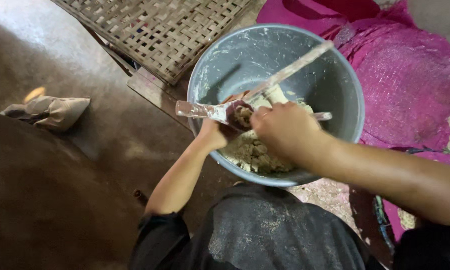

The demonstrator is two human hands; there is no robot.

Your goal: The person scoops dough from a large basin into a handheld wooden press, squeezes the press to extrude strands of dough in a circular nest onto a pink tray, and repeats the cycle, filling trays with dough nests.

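Note:
A grey metal bowl (335, 75) sits in front of my knees, holding pale crumbly dough (255, 155) in its near half. My left hand (212, 132) grips a long, dough-smeared clear press tool (197, 110) from below, over the bowl's near left rim. One arm of the tool lies level across the bowl. The other arm (297, 65) rises toward the far right. A small reddish-brown cup (240, 114) on the tool is packed with dough. My right hand (285, 131) lies over the cup, fingers bent down onto the dough in it.
A woven bamboo tray (160, 30) leans behind the bowl over a wooden board (150, 90). Magenta mesh sacking (410, 75) covers the ground at the right. A crumpled grey bag (50, 111) lies on the dark floor at the left. My dark-clothed lap (265, 230) is just below the bowl.

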